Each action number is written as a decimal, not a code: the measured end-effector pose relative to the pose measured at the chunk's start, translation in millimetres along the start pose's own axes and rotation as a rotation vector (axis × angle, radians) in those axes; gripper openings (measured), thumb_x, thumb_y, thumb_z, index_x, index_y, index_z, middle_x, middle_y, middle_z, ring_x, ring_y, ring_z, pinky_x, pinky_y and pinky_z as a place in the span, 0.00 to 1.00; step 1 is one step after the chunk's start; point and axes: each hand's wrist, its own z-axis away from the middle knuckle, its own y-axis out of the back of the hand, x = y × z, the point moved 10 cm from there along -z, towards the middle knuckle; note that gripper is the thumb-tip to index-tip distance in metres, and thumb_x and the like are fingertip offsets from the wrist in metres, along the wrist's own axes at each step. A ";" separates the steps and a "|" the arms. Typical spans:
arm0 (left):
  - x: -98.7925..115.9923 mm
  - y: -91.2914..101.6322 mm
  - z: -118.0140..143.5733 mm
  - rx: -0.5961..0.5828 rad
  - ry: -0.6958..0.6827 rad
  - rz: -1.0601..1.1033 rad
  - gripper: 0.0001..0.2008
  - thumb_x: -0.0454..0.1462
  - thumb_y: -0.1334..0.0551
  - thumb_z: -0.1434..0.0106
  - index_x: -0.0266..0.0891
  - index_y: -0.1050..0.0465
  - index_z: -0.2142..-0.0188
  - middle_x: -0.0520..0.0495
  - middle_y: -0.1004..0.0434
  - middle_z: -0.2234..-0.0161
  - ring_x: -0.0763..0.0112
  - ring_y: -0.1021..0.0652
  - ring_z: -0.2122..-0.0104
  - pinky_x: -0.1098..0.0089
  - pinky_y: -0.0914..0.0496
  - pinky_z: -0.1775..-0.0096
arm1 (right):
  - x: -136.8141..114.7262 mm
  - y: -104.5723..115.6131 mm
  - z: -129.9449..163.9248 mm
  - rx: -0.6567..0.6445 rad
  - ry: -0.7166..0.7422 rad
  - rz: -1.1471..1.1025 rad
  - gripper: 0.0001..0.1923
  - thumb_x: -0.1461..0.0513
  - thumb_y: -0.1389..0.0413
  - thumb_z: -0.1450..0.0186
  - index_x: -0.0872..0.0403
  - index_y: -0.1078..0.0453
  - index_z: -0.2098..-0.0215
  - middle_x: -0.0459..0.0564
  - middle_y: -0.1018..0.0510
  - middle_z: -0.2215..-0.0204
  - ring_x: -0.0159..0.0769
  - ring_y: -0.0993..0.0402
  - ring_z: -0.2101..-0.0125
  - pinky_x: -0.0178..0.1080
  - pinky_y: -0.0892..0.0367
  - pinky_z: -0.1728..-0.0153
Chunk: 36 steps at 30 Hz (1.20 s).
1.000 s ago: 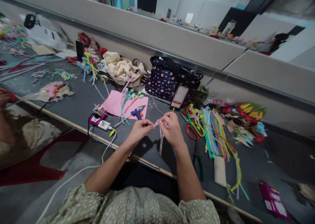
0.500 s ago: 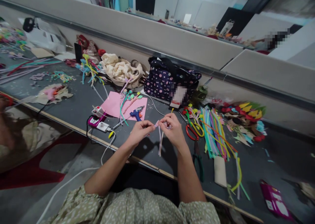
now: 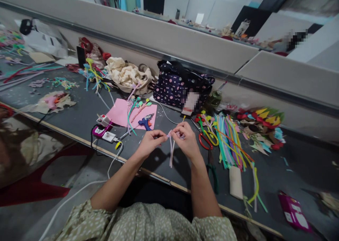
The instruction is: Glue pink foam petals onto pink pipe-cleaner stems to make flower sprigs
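Pale lilac pipe cleaners (image 3: pixel 171 157) hang down between my hands above the dark tabletop. My left hand (image 3: pixel 151 143) pinches their bent upper end between thumb and fingertips. Close beside it, my right hand (image 3: pixel 185 139) is closed on the same pipe cleaners, with a lilac bit showing among its curled fingers. Just beyond my left hand, a blue glue gun (image 3: pixel 145 123) lies on a pink sheet (image 3: pixel 116 111) with finished-looking pipe cleaner stems (image 3: pixel 140 112). Red-handled scissors (image 3: pixel 204 141) lie to the right of my right hand.
Colourful pipe cleaners (image 3: pixel 229 140) and green-handled pliers (image 3: pixel 212 177) lie on the right. A purple power strip (image 3: pixel 103 130) with a white cable sits on the left. A polka-dot bag (image 3: pixel 180 85) stands against the partition. Another person's arm (image 3: pixel 5 138) shows at far left.
The view has shifted slightly, so the tabletop things appear a little further left. Both hands keep their pinch on the pipe cleaners with hardly any movement.
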 end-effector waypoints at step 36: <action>0.4 -14.7 -5.0 -0.019 -0.007 0.004 0.12 0.42 0.31 0.47 0.35 0.23 0.71 0.51 0.28 0.75 0.75 0.32 0.75 0.74 0.36 0.72 | 11.6 11.7 5.2 0.014 -0.051 -0.156 0.02 0.63 0.43 0.37 0.52 0.28 0.68 0.46 0.33 0.65 0.30 0.36 0.72 0.35 0.36 0.71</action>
